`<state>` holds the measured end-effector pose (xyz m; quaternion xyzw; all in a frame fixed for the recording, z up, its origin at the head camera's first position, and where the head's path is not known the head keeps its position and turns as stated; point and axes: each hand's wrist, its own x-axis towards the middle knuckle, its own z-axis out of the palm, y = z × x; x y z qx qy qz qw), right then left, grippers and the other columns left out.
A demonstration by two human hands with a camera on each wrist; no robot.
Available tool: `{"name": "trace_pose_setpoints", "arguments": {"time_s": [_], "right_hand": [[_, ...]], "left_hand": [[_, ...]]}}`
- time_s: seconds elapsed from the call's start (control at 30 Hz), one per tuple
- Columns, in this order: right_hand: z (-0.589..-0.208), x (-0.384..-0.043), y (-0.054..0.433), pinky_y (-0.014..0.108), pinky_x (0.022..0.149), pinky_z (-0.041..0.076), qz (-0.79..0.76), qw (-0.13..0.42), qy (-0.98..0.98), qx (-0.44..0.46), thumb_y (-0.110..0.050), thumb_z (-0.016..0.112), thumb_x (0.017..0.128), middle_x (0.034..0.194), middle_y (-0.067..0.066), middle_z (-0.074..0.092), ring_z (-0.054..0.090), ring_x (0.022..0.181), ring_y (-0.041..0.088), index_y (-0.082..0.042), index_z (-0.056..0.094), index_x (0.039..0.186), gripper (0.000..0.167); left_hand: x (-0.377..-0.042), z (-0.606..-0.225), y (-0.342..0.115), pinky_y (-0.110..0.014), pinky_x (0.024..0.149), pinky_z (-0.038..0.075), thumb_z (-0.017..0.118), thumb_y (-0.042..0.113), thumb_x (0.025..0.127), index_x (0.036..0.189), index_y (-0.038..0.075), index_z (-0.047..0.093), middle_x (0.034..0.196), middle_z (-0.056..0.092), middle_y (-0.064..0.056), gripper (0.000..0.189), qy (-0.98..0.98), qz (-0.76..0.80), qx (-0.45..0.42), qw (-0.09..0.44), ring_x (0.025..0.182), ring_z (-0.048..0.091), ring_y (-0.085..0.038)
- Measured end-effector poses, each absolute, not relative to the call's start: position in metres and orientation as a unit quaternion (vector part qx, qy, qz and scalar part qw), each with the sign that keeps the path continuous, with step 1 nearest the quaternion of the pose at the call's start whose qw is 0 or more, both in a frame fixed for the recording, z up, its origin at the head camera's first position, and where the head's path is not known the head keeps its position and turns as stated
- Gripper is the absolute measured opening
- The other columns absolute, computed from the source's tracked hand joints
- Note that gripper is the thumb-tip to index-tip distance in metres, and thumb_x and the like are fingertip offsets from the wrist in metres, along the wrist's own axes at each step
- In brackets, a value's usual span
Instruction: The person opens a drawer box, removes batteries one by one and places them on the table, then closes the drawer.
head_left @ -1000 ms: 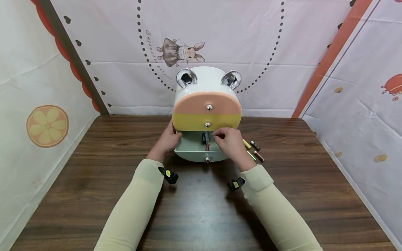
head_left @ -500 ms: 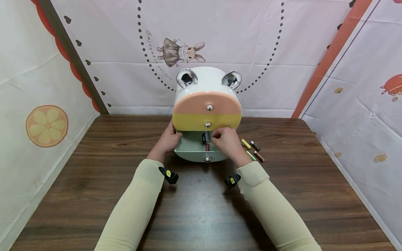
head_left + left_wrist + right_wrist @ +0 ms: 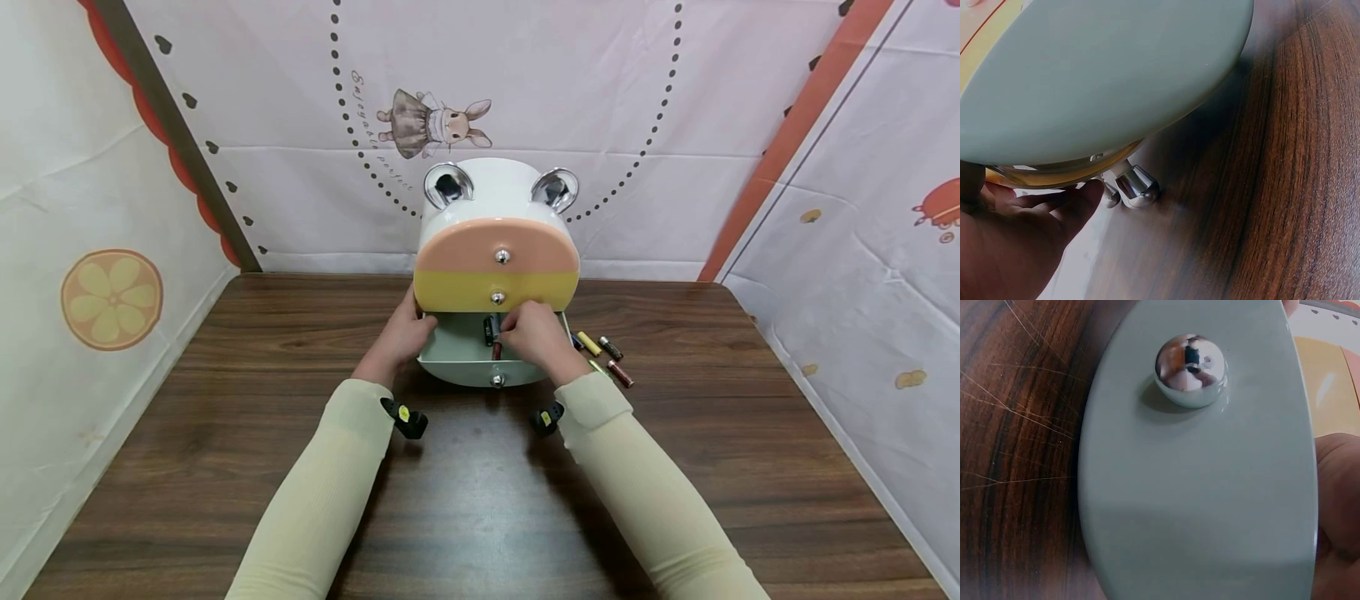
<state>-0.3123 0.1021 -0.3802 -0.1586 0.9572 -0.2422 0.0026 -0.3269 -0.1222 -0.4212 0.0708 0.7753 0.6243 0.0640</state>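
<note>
A small frog-shaped drawer cabinet (image 3: 457,246) with peach and yellow fronts stands at the table's far side. Its pale green bottom drawer (image 3: 457,372) is pulled out. My left hand (image 3: 401,337) grips the cabinet's lower left side, thumb at the front edge. Inside the drawer lie a black battery (image 3: 488,331), a grey battery (image 3: 496,322) and a red battery (image 3: 497,352). Over the drawer's right part, my right hand (image 3: 542,337) has bent fingers, their tips right beside these batteries. Whether it pinches one is hidden; the drawer front (image 3: 1204,487) blocks the right wrist view.
Right of the cabinet, several loose batteries lie on the wooden table (image 3: 262,417), among them a yellow battery (image 3: 589,343), a black one and a dark red battery (image 3: 620,373). A printed cloth (image 3: 585,100) hangs behind. Round silver knobs (image 3: 1191,370) stick out from the drawer fronts.
My right hand has shifted left inside the drawer, closer to the batteries there, uncovering more of the loose ones outside. My left hand stays in place.
</note>
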Motion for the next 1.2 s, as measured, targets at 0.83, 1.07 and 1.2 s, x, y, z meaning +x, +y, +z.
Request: {"name": "trace_pose_setpoints", "arguments": {"time_s": [0.83, 1.07, 1.2], "right_hand": [[-0.386, -0.329, 0.086, 0.032, 0.062, 0.041, -0.138, 0.129, 0.975, -0.121, -0.028, 0.077, 0.08, 0.059, 0.0, 0.049, 0.051, 0.061, 0.019, -0.014, 0.052, 0.064, 0.032], [-0.386, -0.334, 0.085, 0.03, 0.052, 0.034, -0.118, 0.132, 0.977, -0.123, -0.004, 0.058, 0.083, 0.06, 0.002, 0.04, 0.042, 0.057, 0.019, -0.015, 0.043, 0.063, 0.028], [-0.386, -0.335, 0.085, 0.028, 0.047, 0.029, -0.098, 0.143, 0.976, -0.134, 0.0, 0.053, 0.083, 0.057, 0.0, 0.032, 0.034, 0.052, 0.016, -0.016, 0.037, 0.059, 0.033]], "left_hand": [[-0.328, -0.422, -0.122, -0.045, 0.116, 0.019, 0.04, 0.0, 0.093, 0.155, 0.038, -0.004, 0.164, 0.01, -0.003, 0.085, 0.777, 0.622, 0.067, 0.068, 0.149, 0.007, -0.019], [-0.327, -0.422, -0.123, -0.043, 0.115, 0.019, 0.041, 0.0, 0.093, 0.155, 0.038, -0.002, 0.164, 0.01, -0.002, 0.085, 0.774, 0.626, 0.065, 0.066, 0.149, 0.006, -0.017], [-0.327, -0.421, -0.123, -0.045, 0.115, 0.019, 0.04, -0.001, 0.093, 0.155, 0.038, -0.003, 0.164, 0.01, -0.003, 0.085, 0.774, 0.626, 0.07, 0.066, 0.149, 0.007, -0.019]]}}
